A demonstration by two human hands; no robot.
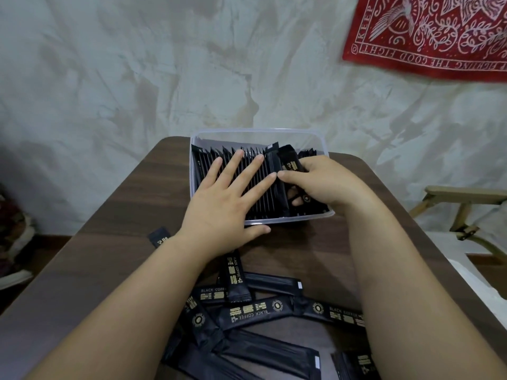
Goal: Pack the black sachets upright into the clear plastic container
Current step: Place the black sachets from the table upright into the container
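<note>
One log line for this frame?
left grip: flat on packed sachets | right grip: holds held sachet in container | loose sachets: on table

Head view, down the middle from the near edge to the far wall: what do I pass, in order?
In order: loose black sachets lying flat → bare brown table → near rim of the clear plastic container → upright sachets inside it → wall. The left hand and the right hand, gripping a sachet, overlap the container, so are omitted.
</note>
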